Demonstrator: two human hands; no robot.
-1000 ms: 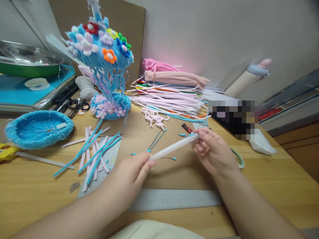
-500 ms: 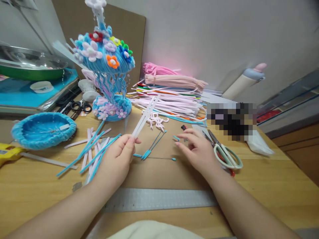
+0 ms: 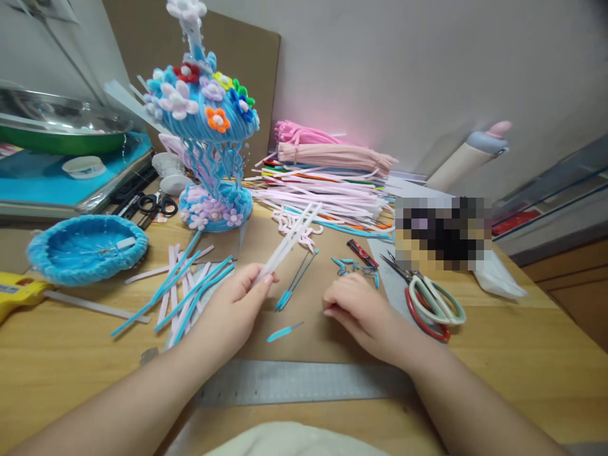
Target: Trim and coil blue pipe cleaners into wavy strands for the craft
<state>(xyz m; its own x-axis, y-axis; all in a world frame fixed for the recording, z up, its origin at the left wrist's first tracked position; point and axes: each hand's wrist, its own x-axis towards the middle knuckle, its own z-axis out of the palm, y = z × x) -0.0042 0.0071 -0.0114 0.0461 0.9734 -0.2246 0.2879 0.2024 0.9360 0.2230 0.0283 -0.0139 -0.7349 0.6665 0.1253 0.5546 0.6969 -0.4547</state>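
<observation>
My left hand [image 3: 244,301] is closed around a pair of translucent white glue sticks [image 3: 289,244] that point up and away. My right hand [image 3: 356,310] rests low over the brown board with its fingers curled under; whatever they may hold is hidden. Just beyond it lie several short bent blue pieces [image 3: 351,266]. Between the hands are thin wires with blue fuzzy ends [image 3: 297,278], and nearer me a short blue-tipped wire [image 3: 280,334]. Pale pink curled pieces [image 3: 289,221] lie behind the glue sticks. Blue and pale pink pipe cleaners [image 3: 175,291] are scattered left of my left hand.
A blue flower-covered pipe-cleaner model [image 3: 204,120] stands at the back left, near a blue fuzzy bowl shape [image 3: 90,247] and a yellow glue gun [image 3: 19,294]. Scissors [image 3: 434,301] lie right of my right hand. Pipe-cleaner bundles [image 3: 327,158] line the wall; a ruler [image 3: 308,382] lies in front.
My right hand has moved toward me and left, its spread fingers now curled. The sideways wire is gone from its spot; a short blue-tipped wire shows nearer me. The glue sticks have lowered slightly.
</observation>
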